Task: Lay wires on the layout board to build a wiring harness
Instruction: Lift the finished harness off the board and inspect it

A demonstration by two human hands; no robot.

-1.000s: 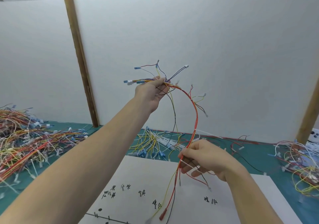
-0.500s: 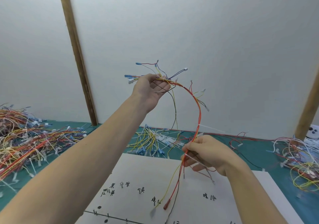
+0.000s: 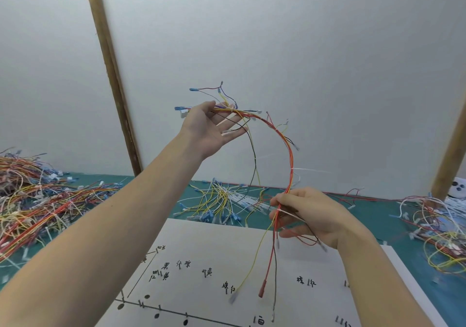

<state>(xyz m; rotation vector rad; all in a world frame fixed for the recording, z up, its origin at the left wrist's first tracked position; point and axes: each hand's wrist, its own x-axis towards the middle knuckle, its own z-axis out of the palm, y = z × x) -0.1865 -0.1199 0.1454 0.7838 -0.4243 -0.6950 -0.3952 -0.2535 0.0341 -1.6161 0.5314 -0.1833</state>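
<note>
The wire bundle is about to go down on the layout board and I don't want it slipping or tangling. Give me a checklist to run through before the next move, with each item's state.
1. Right hand grips the wire bundle at its lower part: ok.
2. Left hand secures the upper end: not ok; its fingers are spread and the wires only lie across them.
3. Bundle lifted above the layout board: ok.
4. Free ends hang loose over the board's markings: ok.
5. White tie holds the strands together: ok.
6. Bundle separate from the wire pile behind the board: cannot tell.
</note>
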